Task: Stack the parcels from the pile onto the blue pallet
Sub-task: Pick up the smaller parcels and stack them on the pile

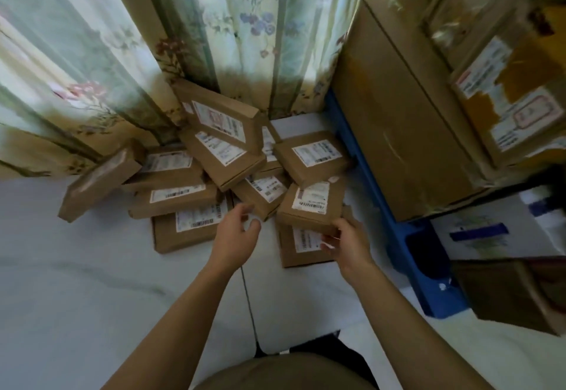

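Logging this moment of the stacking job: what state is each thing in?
Left hand: fingers loosely curled, holding nothing, above the pile.
Right hand: gripping the near edge of a parcel.
Pile: jumbled flat parcels on the floor, some tilted.
Pallet: already carries big boxes.
Big box: closed, on the pallet.

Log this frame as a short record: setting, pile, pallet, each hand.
setting: white floor, floral curtain behind
pile: flat brown parcels with white labels, heaped loosely by the curtain
pallet: blue pallet on the right, already carrying large cardboard boxes
left hand: open, holding nothing, near the pile
right hand: grips the near edge of a small parcel
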